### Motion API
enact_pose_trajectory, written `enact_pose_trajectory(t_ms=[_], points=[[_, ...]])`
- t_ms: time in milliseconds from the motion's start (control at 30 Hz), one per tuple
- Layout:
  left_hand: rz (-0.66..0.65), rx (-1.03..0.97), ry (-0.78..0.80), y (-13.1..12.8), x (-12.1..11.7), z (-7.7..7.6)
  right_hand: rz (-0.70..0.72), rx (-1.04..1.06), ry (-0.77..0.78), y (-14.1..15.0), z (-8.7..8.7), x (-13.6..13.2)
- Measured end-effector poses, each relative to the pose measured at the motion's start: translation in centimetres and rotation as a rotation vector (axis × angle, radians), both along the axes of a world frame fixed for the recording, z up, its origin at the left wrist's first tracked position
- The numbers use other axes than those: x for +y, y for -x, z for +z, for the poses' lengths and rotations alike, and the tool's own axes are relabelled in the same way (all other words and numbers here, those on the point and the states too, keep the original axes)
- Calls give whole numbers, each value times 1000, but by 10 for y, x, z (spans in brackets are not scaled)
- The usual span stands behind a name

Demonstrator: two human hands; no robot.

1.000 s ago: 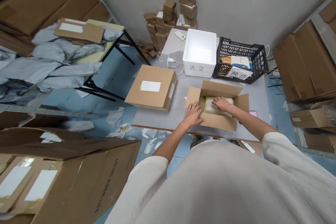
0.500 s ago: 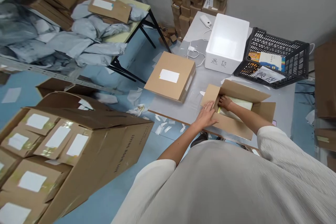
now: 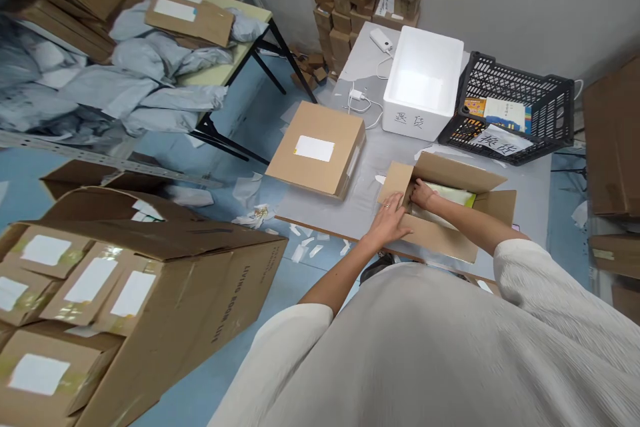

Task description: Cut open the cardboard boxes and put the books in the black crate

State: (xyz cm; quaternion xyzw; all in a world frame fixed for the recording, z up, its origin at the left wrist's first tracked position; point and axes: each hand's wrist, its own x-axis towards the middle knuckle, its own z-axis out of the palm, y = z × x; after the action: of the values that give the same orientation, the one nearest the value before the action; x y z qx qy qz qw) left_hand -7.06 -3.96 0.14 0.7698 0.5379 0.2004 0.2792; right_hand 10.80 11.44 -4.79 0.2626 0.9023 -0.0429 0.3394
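An open cardboard box (image 3: 445, 233) stands on the grey table with its flaps raised. Inside lies a pale flat item (image 3: 453, 195) with a yellow-green edge, its lower part hidden by the near flap and my right forearm. My right hand (image 3: 424, 195) reaches into the box, its fingers bent round the left end of that item; the fingertips are partly hidden. Against the box's near left corner rests my left hand (image 3: 390, 220), fingers stretched out over the flap edges and a ring on one of them.
Left of the open box sits a closed, labelled carton (image 3: 320, 153). Behind stand a white foam box (image 3: 417, 123) and a black crate (image 3: 547, 123) with books. A large carton (image 3: 210, 300) of labelled parcels is at lower left; grey bags (image 3: 150, 60) pile up beyond it.
The view has shifted slightly. Within the box, the pale item's yellow-green right corner now shows more and its left yellow edge less. Both hands stay at the box.
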Motion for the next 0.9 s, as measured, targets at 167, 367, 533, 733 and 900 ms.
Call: enact_pose_trajectory(t_ms=[167,367,533,733,900], points=[[1,19,-1,1,2,1,-44,13,-31,-4,34,-9],[14,64,-10,2,3,7,-14,124,-102,-36,102,-16],[21,95,8,3,7,12,-111,272,-221,-87,167,-14],[11,160,26,4,13,13,-568,745,-409,-179,215,-2],[9,205,74,5,18,16,-985,1381,-381,-264,224,7]])
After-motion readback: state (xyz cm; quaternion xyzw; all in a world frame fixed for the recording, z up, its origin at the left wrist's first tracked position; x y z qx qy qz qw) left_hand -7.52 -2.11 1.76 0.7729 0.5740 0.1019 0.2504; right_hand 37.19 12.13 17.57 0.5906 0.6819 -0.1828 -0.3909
